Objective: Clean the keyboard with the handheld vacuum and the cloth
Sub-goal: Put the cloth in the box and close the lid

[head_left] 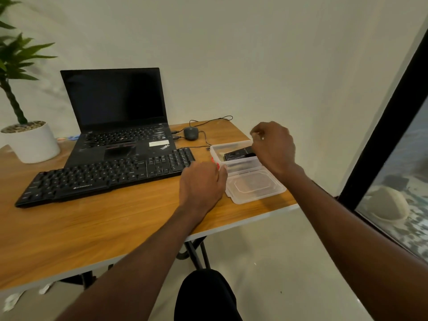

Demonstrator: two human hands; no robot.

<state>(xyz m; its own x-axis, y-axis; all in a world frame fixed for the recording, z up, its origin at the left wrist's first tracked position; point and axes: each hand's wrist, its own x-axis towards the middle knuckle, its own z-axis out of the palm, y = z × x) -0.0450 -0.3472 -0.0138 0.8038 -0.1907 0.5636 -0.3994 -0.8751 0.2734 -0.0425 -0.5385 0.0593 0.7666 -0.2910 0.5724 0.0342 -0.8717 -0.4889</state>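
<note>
The black keyboard point(108, 174) lies on the wooden table point(92, 228), left of both hands. The left hand point(201, 184) grips the near-left edge of a clear plastic container point(245, 167). The right hand point(273, 147) hovers curled over its far side, above a black device point(238, 154); whether it holds anything I cannot tell.

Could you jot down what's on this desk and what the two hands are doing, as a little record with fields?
setting: wooden table against a pale wall
keyboard: black keyboard lying in front of an open laptop, screen dark
mouse: wired mouse right of the laptop
container: clear plastic box, open, a black item inside; its lid lies in front
left hand: left hand at the box's near left corner
right hand: right hand over the box, fingers curled; grip on anything unclear
plant: potted plant at far left
</note>
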